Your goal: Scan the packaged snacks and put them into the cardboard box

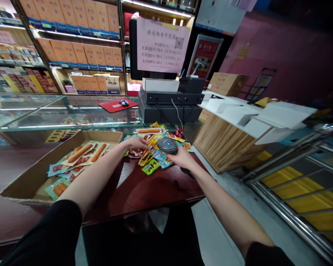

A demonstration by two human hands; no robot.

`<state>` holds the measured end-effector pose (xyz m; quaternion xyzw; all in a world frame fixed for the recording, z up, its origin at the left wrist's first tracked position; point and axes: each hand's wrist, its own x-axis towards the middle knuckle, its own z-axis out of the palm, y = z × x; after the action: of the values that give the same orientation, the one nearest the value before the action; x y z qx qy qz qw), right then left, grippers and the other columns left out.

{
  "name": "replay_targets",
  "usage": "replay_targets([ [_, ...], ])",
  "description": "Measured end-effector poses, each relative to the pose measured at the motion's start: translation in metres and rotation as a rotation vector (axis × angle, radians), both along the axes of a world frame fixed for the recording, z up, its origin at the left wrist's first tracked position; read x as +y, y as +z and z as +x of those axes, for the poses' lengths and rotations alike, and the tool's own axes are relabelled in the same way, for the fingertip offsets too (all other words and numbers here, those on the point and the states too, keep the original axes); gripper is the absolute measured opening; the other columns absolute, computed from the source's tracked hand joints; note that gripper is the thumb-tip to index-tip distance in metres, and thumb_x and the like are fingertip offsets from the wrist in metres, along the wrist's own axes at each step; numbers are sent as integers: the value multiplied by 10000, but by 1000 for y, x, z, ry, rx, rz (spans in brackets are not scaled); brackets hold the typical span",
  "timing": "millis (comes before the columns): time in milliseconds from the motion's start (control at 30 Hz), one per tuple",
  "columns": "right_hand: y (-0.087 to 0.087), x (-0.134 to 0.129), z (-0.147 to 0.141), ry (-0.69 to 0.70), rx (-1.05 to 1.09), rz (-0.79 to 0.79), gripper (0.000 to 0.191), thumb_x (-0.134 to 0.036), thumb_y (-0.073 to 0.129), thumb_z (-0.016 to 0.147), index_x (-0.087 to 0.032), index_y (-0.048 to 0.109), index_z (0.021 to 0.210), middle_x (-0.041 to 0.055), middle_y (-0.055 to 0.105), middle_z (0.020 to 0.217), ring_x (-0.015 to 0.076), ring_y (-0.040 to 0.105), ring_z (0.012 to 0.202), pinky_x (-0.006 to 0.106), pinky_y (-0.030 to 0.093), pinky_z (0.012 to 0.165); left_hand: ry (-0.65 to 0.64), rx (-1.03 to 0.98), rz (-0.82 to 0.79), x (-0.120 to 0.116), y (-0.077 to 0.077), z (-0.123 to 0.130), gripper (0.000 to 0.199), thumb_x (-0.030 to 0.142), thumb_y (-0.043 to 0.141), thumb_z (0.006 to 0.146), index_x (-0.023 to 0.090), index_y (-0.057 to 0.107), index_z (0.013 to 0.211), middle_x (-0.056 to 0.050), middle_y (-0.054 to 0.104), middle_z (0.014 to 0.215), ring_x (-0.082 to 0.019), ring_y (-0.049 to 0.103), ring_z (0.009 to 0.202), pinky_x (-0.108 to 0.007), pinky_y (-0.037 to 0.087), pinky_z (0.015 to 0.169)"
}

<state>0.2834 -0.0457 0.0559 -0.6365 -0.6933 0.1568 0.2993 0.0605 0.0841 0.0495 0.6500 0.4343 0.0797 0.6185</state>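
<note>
A dark handheld barcode scanner (167, 145) is gripped in my right hand (183, 158), its head over the pile of snack packets (152, 167). My left hand (138, 143) is closed, its fingertips pinching at a yellow snack packet (147, 156) in that pile; the exact grip is partly hidden. Green, blue, yellow and red wrappers lie heaped on the dark red table. A packaged sausage (150, 131) lies at the back of the heap. Left of my left arm, an open cardboard tray (24, 188) holds several clear packs of sausages (81, 153) and other snacks.
Behind the heap stands a glass counter (83, 105) bearing a red mouse pad (111, 105), a mouse (124, 102) and a black register (169, 111) below a monitor with a paper sign (162, 48). A wooden cabinet (222, 136) and metal railing (283, 192) are to the right.
</note>
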Motion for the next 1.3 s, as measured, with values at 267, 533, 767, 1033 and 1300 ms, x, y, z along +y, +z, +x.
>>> replay_targets([
  [267, -1, 1, 2, -16, 39, 20, 360, -344, 682, 726, -195, 715, 1053, 72, 747, 1017, 252, 683, 976, 340, 527, 827, -39, -16, -3, 3, -4, -1, 426, 408, 891, 451, 178, 752, 782, 6, 670, 681, -123, 612, 636, -245, 541, 605],
  [533, 0, -4, 4, 8, 49, 22, 275, -274, 657, 710, -170, 729, 955, 62, 756, 893, 251, 700, 878, 337, 532, 780, -11, -13, -17, 3, -6, 0, 433, 379, 906, 413, 179, 745, 762, 9, 675, 675, -100, 588, 578, -251, 555, 599],
  [767, 9, -7, 0, 11, 49, 74, 258, -300, 668, 702, -175, 719, 922, 68, 757, 892, 270, 702, 882, 325, 525, 747, 56, -3, 23, -3, 26, -17, 404, 355, 892, 473, 185, 751, 811, -22, 703, 718, -122, 617, 592, -249, 544, 579],
  [1033, 22, 5, -42, 160, 85, 85, 278, -288, 672, 710, -179, 726, 960, 68, 756, 920, 262, 696, 897, 322, 525, 762, 311, 29, 154, -17, 84, -152, 540, 466, 903, 403, 156, 747, 817, -51, 715, 793, -140, 640, 673, -261, 563, 639],
  [1300, 14, 29, -114, 377, 187, 45, 320, -319, 690, 727, -178, 727, 1012, 67, 756, 946, 266, 700, 913, 371, 538, 808, 529, 123, 94, -81, 107, -258, 565, 505, 890, 427, 168, 733, 853, -92, 732, 932, -190, 678, 806, -268, 562, 652],
])
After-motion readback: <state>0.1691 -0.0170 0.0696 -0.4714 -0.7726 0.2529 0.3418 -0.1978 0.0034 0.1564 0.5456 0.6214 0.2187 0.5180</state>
